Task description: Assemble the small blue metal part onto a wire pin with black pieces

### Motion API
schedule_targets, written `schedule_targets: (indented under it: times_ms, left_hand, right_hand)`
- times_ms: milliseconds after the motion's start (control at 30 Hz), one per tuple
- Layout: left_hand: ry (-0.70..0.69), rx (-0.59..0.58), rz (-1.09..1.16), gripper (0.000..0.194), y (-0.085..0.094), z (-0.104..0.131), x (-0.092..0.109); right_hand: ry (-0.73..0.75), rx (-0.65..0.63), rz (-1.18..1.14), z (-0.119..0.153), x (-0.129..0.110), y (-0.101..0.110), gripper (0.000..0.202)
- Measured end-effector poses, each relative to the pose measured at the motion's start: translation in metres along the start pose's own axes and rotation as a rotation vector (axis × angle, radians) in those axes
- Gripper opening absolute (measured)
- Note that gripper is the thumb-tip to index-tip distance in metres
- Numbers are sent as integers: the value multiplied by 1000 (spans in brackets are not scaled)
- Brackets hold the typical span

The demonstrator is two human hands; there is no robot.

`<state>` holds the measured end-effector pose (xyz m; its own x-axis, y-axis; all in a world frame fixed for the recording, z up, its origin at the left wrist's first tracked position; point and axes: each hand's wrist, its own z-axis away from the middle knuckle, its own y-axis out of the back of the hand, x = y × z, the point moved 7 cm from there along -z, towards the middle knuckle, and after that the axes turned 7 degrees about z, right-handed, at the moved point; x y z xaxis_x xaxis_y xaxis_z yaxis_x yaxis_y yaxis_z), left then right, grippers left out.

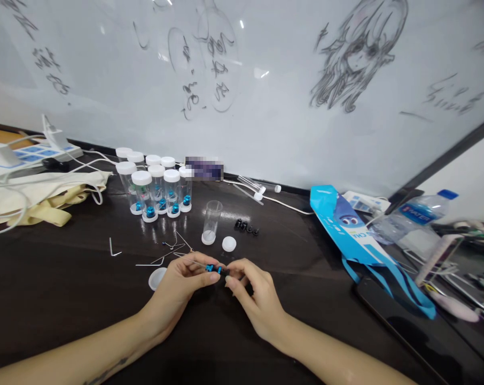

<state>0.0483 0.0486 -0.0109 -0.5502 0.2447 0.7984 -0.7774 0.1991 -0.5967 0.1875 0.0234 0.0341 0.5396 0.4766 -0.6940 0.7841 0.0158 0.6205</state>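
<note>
My left hand (186, 282) pinches a small blue metal part (210, 268) on a thin rod. Fingertips of my right hand (252, 286) close on a small black piece (225, 272) at the right end of the blue part. Just beyond my hands stand an uncapped clear tube (212, 222) and a white cap (229, 244). Several small black parts (247, 227) lie in a row to the right of the tube. A white round lid (157, 278) is partly behind my left hand. Thin metal rods and a hex key (114, 248) lie to the left.
Capped tubes (141, 190) holding blue parts stand at the back left. A cloth bag (45, 195) and power strip (33, 155) are far left. On the right are a blue bag (346, 230), a water bottle (418, 214) and a black tablet-like slab (406, 326). A whiteboard (266, 96) stands behind.
</note>
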Motion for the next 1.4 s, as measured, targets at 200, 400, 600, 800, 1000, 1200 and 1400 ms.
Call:
schedule_targets:
  times_ms: [200, 400, 600, 800, 1000, 1200, 1400]
  left_hand:
    - [2, 10, -10, 16, 2, -1, -1]
    - [10, 12, -7, 15, 1, -1, 0]
    - [15, 13, -8, 15, 1, -1, 0]
    - [12, 22, -11, 16, 1, 0, 1]
    - [5, 29, -15, 16, 2, 0, 1]
    - [4, 32, -15, 16, 2, -1, 0]
    - [3, 27, -9, 15, 2, -1, 0]
  right_hand:
    - [20, 7, -34, 3, 1, 1, 21]
    - [12, -9, -34, 3, 2, 1, 23]
    - [19, 16, -66, 4, 4, 1, 27]
    - [25, 16, -63, 4, 3, 1, 30]
    - [32, 10, -63, 4, 3, 1, 31]
    - [26, 6, -71, 4, 4, 1, 30]
    - [19, 18, -78, 4, 4, 1, 31]
